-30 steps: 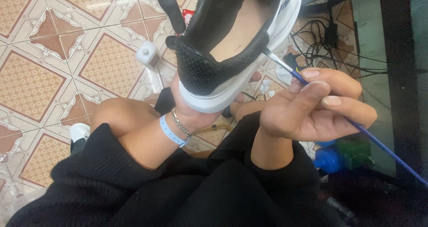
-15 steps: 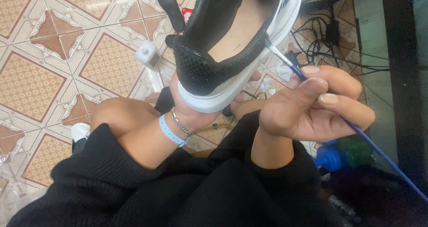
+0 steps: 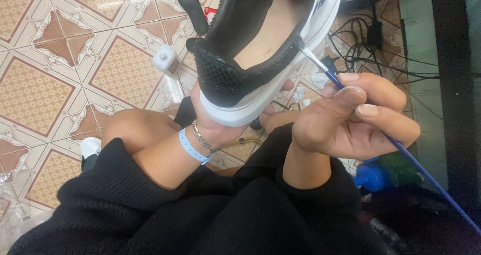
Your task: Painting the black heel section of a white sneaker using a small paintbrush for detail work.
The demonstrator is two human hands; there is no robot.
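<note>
Mesh-heeled black shoe (image 3: 250,59) on left hand (image 3: 220,127), thin blue brush (image 3: 350,97) in right hand (image 3: 350,117).

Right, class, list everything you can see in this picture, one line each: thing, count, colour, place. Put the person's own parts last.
Shoe: one, black mesh with white sole, held up at top centre.
Paintbrush: one, blue handle, tip at the shoe's sole edge.
Small bottle: one, white, on the floor left of the shoe.
Floor tiles: many, orange and cream pattern, left side.
Cables: several, black, upper right floor.
Wristband: one, light blue, left wrist, beside a silver bracelet.
Left hand: under the shoe's heel.
Right hand: holding the paintbrush.
</note>
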